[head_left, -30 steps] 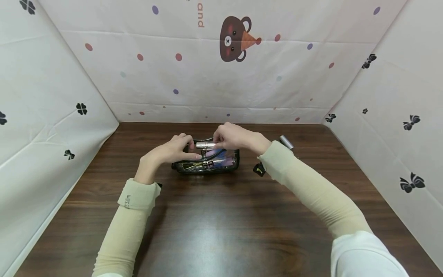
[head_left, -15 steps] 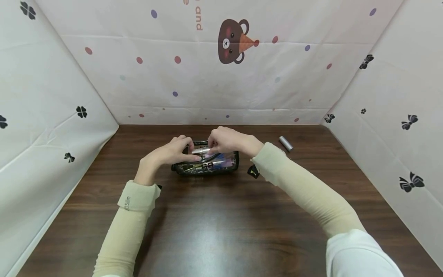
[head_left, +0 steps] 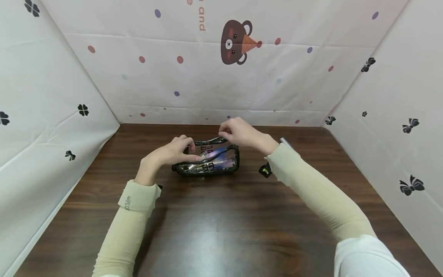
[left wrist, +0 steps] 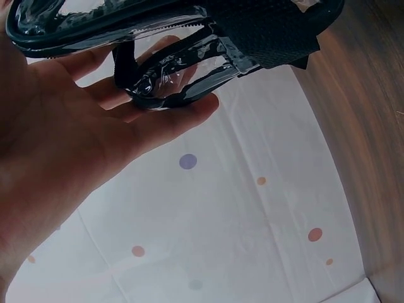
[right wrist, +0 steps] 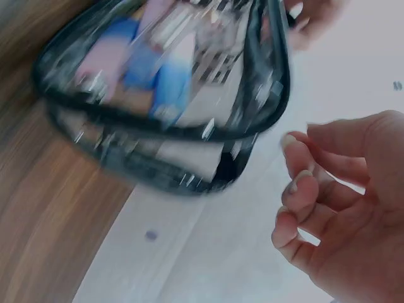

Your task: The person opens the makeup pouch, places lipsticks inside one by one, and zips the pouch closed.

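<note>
The left hand (head_left: 171, 150) grips the pouch (head_left: 208, 166) on the desk (head_left: 207, 223) by its left end. The right hand (head_left: 240, 132) is just beside the far rim, fingers loosely curled, apparently holding nothing, though the close view is blurred. 1 silver tube (head_left: 285, 142) lies near the right sleeve (head_left: 282, 163).

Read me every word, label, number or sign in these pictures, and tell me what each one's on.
"and": printed sideways on the back wall cloth.
"e", apparently: same cloth, at the picture's top edge.
"Slim": on the left sleeve's cuff; letters before it unclear.
Black lettering on the clear pouch: too small in the head view, blurred in the right wrist view.
Yellow mark on the black piece by the right cuff: too small.
No readable numbers.
</note>
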Tool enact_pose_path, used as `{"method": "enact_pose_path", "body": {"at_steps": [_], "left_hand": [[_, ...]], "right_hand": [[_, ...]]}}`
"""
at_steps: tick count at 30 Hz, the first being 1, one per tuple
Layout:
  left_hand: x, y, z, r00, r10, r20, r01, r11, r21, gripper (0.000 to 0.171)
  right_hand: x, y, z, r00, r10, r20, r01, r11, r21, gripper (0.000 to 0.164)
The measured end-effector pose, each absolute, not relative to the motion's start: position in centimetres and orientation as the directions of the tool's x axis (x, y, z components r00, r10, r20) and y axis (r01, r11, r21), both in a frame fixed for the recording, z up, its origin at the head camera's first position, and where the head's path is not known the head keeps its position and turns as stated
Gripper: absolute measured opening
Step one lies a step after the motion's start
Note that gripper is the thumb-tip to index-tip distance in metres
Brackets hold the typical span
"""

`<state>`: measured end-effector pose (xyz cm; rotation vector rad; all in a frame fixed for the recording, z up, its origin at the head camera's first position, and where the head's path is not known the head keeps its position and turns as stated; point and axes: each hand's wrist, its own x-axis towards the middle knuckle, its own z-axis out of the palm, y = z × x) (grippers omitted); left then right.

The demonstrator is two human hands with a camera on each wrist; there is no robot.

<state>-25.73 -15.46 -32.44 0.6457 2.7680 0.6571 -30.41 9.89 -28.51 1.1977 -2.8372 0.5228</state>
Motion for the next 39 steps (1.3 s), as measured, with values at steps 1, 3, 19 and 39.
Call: {"method": "enact_pose_path", "body": {"at_steps": [1,3,19,39], "left_hand": [[-25.7,-15.5,-32.4,-0.877,0.467,-0.113,0.365,0.801,0.474,0.046],[-25.7,-15.5,-32.4,-0.876,0.470,-0.112,0.366,0.797,0.479,0.045],[-25.6,-15.6,-32.3,-0.875,0.471,-0.108,0.369,0.795,0.482,0.038],[-25.6,-15.5,-32.3,-0.874,0.471,-0.116,0.369,0.801,0.471,0.039]], "right_hand": [[-30.6,10.5,-28.6,-0.721,-0.675,0.160,-0.687,0.662,-0.300,0.020],[-31.1,12.0,-28.9,-0.757,-0.627,0.184,-0.650,0.695,-0.308,0.021],[-34.7,24.7,-34.4,-0.968,-0.250,0.024,-0.248,0.937,-0.246,0.029],[-35.3,30.9,-39.5,-0.993,0.015,-0.117,0.027,0.994,-0.101,0.030]]}}
